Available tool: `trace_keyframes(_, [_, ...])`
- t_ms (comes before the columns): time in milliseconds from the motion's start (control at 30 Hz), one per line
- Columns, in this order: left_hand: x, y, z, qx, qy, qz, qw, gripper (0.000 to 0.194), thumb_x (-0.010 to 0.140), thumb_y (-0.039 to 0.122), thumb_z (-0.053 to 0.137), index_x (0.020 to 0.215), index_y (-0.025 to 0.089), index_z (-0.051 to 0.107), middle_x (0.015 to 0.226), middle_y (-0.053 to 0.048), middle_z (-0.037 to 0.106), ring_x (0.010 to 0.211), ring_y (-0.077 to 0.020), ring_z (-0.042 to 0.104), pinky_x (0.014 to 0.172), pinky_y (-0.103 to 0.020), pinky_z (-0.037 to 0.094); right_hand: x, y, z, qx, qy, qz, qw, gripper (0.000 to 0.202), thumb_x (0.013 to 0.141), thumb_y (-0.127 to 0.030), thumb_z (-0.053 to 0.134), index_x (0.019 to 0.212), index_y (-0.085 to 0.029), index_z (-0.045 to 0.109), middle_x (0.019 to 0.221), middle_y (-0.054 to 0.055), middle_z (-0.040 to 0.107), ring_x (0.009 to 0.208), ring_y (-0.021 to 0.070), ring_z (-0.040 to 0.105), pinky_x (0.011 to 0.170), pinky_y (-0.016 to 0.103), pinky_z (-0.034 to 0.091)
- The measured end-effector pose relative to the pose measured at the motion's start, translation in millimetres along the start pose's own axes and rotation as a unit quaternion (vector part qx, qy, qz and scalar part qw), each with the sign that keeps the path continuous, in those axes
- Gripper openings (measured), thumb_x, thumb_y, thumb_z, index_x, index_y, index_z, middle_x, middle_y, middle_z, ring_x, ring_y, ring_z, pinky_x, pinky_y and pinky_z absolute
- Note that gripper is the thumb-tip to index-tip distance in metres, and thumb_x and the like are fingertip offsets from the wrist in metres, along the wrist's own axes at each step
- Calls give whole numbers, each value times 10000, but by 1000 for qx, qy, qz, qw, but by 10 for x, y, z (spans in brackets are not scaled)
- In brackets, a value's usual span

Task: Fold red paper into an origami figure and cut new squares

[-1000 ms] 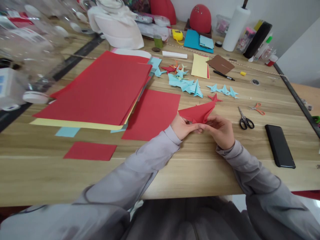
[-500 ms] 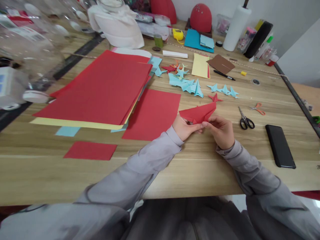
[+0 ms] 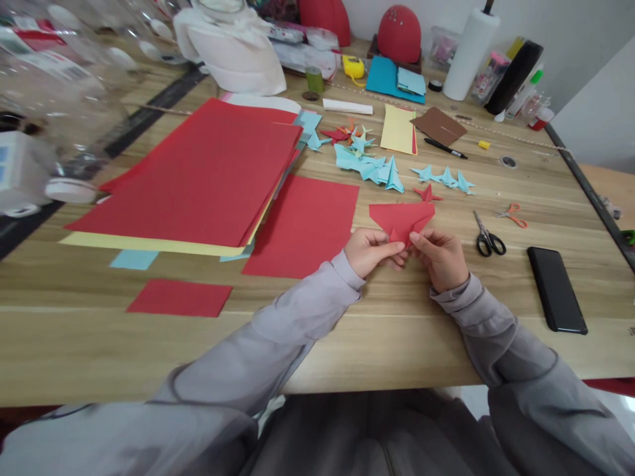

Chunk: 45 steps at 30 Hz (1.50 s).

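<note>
A partly folded piece of red paper (image 3: pixel 401 217) is held just above the table, its wide straight edge facing away from me. My left hand (image 3: pixel 371 252) pinches its lower left part, thumb on top and fingers underneath. At its lower right, my right hand (image 3: pixel 440 256) grips the paper between thumb and fingers. Just beyond it lies a small red folded paper figure (image 3: pixel 427 193). Light blue folded paper figures (image 3: pixel 448 178) lie farther back, with a joined row of blue folded paper (image 3: pixel 370 168) to their left.
Large red sheets (image 3: pixel 198 172) lie stacked at left, beside a single red sheet (image 3: pixel 310 225) and a small red rectangle (image 3: pixel 179 297). On the right are black-handled scissors (image 3: pixel 488 239), orange scissors (image 3: pixel 512 215) and a phone (image 3: pixel 556 289). Clear plastic bottles (image 3: pixel 64 99) crowd the far left.
The red paper has turned and shifted slightly right, so its far edge now lies nearly level. My right thumb has moved up onto the paper's folded part.
</note>
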<state>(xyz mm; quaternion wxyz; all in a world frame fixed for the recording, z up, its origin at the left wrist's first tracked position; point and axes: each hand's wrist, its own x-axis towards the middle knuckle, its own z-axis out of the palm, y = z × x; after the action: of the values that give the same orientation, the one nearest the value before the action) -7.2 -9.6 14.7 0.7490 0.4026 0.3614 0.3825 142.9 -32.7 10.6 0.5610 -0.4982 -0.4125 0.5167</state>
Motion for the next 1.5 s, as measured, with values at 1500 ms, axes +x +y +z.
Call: trace_keyframes(1500, [-58,-14,55,113,40,74,990,220,561,240,830,625,86,686,572,-62,688,497,-162,652,511,-271,570,-39,23,26,-3,-33,-52,998,169,628,-348,813,607,-213,714,658,-2,702,604,131,598,632,291,491])
